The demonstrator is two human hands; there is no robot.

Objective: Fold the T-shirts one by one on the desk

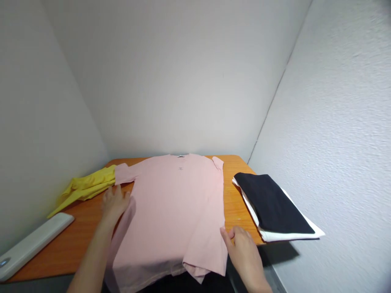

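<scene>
A pink short-sleeved T-shirt [171, 207] lies front up on the table, its neckline at the back and its hem hanging over the front edge. Its left sleeve stretches out, while the right side is folded inward with a loose corner low at the front. Beside the shirt's left edge, my left hand [115, 203] hovers with fingers spread, holding nothing. My right hand [244, 250] is at the lower right edge of the shirt, thumb tip by the cloth and apart from the loosely bent fingers. No fabric shows between them.
Crumpled yellow cloth [91, 184] lies at the back left, close to the shirt's sleeve. A long white device [35, 244] rests at the left. On the right, folded black cloth [271, 203] sits over white cloth [284, 236]. Walls [183, 81] enclose the wooden table [236, 203].
</scene>
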